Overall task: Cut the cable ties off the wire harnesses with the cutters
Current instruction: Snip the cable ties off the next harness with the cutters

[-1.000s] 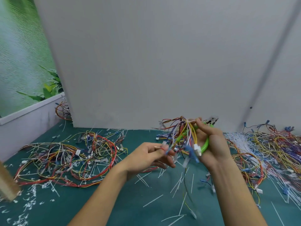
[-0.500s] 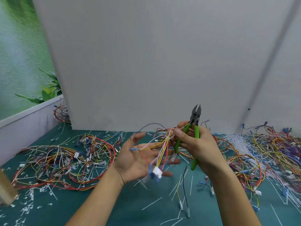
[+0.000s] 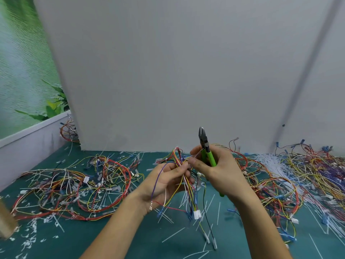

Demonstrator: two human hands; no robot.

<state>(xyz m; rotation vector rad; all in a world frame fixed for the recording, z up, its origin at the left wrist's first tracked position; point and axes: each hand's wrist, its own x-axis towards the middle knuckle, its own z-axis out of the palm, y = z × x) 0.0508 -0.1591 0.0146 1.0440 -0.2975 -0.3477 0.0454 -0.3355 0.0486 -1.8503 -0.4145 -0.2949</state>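
Your left hand (image 3: 166, 182) curls its fingers round the harness (image 3: 188, 191), held above the mat (image 3: 130, 238), wires hanging down. Your right hand (image 3: 218, 171) grips the cutters (image 3: 206, 148), tip up, its thumb and forefinger touching the wires beside your left fingers

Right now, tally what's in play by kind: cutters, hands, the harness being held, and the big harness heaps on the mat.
Green-handled steel cutters: 1
Bare hands, left hand and right hand: 2
Multicoloured wire harness, held: 1
Big tangles on the teal mat, left harness heap and right harness heap: 2
Total: 6
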